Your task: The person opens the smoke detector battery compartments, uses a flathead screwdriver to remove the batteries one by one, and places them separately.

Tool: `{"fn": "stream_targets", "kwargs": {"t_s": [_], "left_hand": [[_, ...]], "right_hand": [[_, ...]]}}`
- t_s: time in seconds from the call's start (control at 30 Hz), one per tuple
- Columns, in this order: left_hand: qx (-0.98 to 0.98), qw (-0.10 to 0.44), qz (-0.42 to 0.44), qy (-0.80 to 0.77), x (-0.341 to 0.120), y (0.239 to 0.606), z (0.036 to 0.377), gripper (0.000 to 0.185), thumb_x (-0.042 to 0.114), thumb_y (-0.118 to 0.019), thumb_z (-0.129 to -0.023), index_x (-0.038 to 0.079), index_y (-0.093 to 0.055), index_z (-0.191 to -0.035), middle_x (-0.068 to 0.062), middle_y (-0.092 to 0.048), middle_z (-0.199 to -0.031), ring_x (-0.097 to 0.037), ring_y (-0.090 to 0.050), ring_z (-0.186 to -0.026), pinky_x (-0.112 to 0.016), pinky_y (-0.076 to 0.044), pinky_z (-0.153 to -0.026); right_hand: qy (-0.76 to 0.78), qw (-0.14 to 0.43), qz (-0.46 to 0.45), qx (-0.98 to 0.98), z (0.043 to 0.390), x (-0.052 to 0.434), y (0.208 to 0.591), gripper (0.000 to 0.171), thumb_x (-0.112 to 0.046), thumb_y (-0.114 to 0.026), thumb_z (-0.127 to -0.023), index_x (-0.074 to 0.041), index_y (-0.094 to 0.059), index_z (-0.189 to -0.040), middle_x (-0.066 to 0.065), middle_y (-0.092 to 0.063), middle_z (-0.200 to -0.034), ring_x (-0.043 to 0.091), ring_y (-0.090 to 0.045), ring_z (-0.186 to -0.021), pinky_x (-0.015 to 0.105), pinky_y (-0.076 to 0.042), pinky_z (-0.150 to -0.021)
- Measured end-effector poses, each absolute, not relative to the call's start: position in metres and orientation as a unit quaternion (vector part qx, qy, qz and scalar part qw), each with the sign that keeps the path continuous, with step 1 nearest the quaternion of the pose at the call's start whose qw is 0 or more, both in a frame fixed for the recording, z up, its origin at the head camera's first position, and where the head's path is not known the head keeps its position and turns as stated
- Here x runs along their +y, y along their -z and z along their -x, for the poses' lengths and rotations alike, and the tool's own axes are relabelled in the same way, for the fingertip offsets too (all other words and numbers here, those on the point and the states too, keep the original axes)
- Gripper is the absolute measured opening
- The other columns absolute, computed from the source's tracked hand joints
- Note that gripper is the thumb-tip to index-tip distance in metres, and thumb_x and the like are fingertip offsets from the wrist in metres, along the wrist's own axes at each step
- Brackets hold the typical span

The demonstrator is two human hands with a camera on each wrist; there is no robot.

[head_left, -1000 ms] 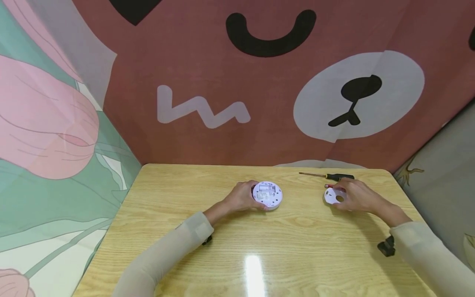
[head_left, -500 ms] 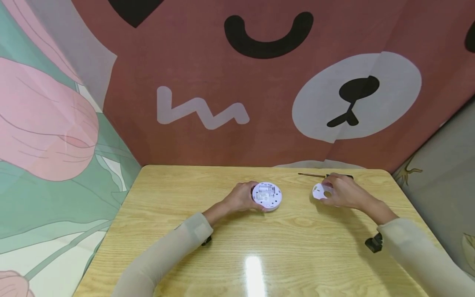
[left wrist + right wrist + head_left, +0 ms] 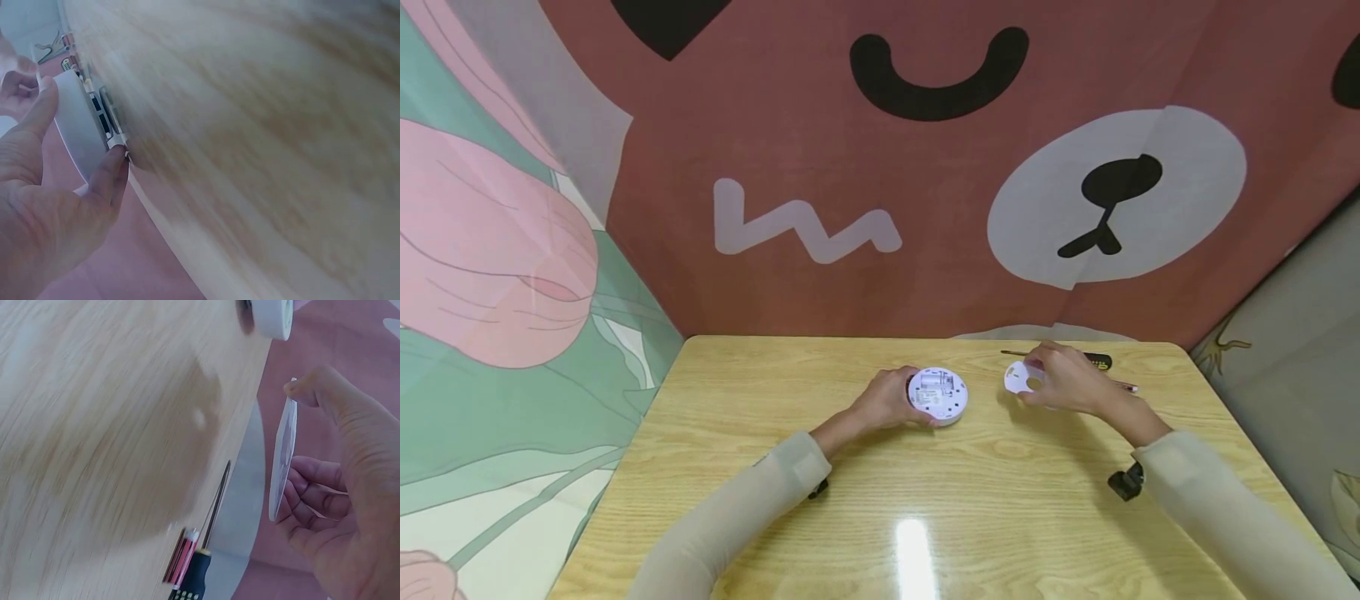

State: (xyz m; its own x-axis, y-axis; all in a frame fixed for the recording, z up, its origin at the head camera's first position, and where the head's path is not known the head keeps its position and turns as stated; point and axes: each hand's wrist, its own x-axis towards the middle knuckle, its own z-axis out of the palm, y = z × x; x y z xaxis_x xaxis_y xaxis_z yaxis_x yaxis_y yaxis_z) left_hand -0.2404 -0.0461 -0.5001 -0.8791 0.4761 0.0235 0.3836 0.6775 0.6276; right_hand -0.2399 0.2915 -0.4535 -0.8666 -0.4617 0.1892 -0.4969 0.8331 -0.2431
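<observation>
Refitting step, by the look of it: left hand (image 3: 886,400) gripping round white detector body (image 3: 937,395) on table (image 3: 880,500); right hand (image 3: 1063,379) pinching thin cover plate (image 3: 1022,378) just beside; next, probably aligning plate over open back.

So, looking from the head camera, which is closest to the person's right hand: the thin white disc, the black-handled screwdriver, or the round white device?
1. Thin white disc: pinched in the right hand itself, above the table.
2. Black-handled screwdriver: lying just behind that hand, toward the wall.
3. Round white device: farthest, mid-table, gripped by the left hand.
</observation>
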Motion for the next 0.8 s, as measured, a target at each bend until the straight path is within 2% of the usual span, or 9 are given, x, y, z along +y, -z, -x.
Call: {"fn": "stream_targets", "kwargs": {"t_s": [0.23, 0.53, 0.8], "left_hand": [[0.913, 0.068, -0.232, -0.328, -0.045, 0.501, 0.24, 0.088, 0.041, -0.102, -0.068, 0.004, -0.064, -0.138, -0.008, -0.074, -0.125, -0.021, -0.069, -0.11, -0.033, -0.055, -0.096], [0.914, 0.059, -0.23, -0.328, -0.045, 0.5, 0.239, 0.088, 0.042, -0.103, -0.066, 0.004, -0.064, -0.136, -0.008, -0.074, -0.122, -0.023, -0.07, -0.109, -0.034, -0.055, -0.095], [0.918, 0.054, -0.22, -0.325, -0.043, 0.5, 0.237, 0.087, 0.042, -0.103, -0.066, 0.004, -0.065, -0.133, -0.008, -0.075, -0.121, -0.023, -0.07, -0.109, -0.034, -0.056, -0.093]], "right_hand": [[-0.164, 0.076, -0.251, -0.951, 0.244, 0.27, 0.452, 0.05, -0.031, -0.095, -0.073, 0.003, -0.074, -0.102, 0.01, -0.071, -0.093, 0.023, -0.067, -0.083, 0.047, -0.058, -0.076], [-0.17, 0.078, -0.234, -0.954, 0.247, 0.245, 0.452, 0.051, -0.033, -0.094, -0.072, 0.004, -0.075, -0.102, 0.013, -0.072, -0.097, 0.025, -0.068, -0.085, 0.046, -0.058, -0.077], [-0.182, 0.083, -0.225, -0.954, 0.247, 0.224, 0.453, 0.048, -0.033, -0.092, -0.069, 0.003, -0.075, -0.096, 0.011, -0.073, -0.091, 0.021, -0.065, -0.079, 0.043, -0.057, -0.075]]}}
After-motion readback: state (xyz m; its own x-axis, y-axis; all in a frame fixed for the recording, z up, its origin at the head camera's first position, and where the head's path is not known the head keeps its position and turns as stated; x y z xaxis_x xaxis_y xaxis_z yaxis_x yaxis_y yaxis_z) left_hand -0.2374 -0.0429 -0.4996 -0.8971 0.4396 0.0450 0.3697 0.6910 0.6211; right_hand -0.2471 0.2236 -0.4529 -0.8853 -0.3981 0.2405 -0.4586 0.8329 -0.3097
